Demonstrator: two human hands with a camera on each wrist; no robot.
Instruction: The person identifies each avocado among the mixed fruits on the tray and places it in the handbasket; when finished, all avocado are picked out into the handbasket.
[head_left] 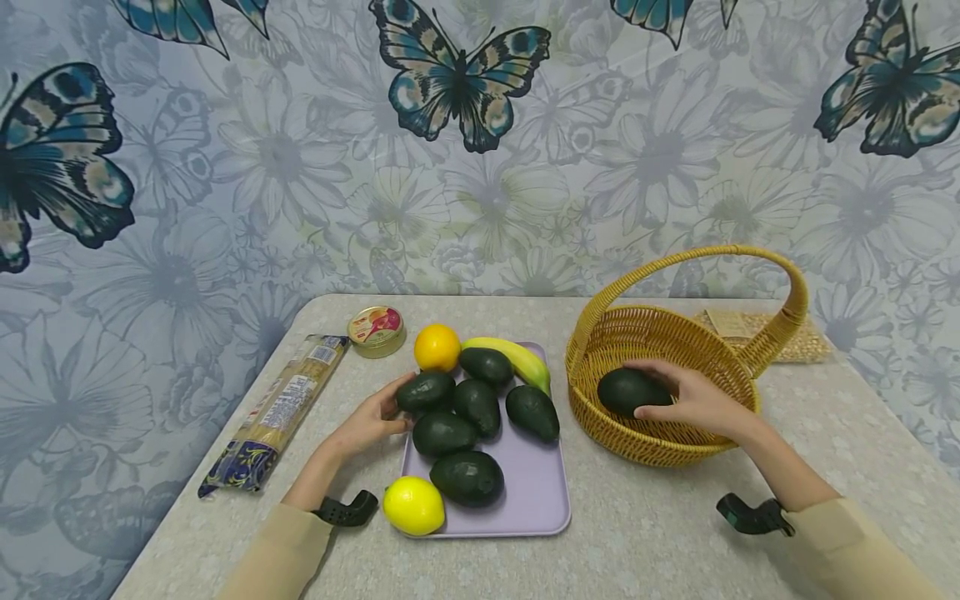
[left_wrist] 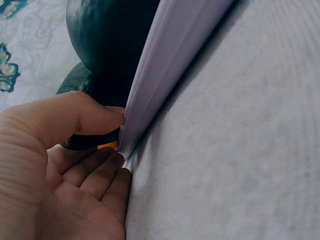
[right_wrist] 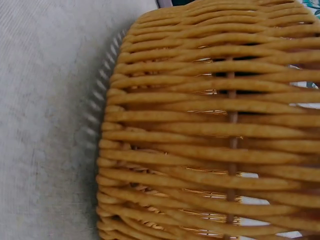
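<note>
In the head view my right hand (head_left: 693, 402) has its fingers and thumb round a dark avocado (head_left: 632, 392) inside the wicker basket (head_left: 652, 450); the basket wall (right_wrist: 210, 115) hides that hand in the right wrist view. My left hand (head_left: 372, 421) is at the left edge of the lilac tray (head_left: 528, 508), beside an avocado (head_left: 425, 391). The left wrist view shows the left hand (left_wrist: 75, 165) with its thumb and fingertips at the tray rim (left_wrist: 155, 65). Several avocados (head_left: 467, 478) lie on the tray with a banana (head_left: 517, 357).
An orange (head_left: 437, 347) is at the tray's back left corner and a yellow lemon (head_left: 414, 506) at its front left. Further left are a round tin (head_left: 377, 331) and a long pasta packet (head_left: 279, 410). A woven mat (head_left: 802, 339) lies behind the basket, whose tall handle (head_left: 693, 252) arches above it.
</note>
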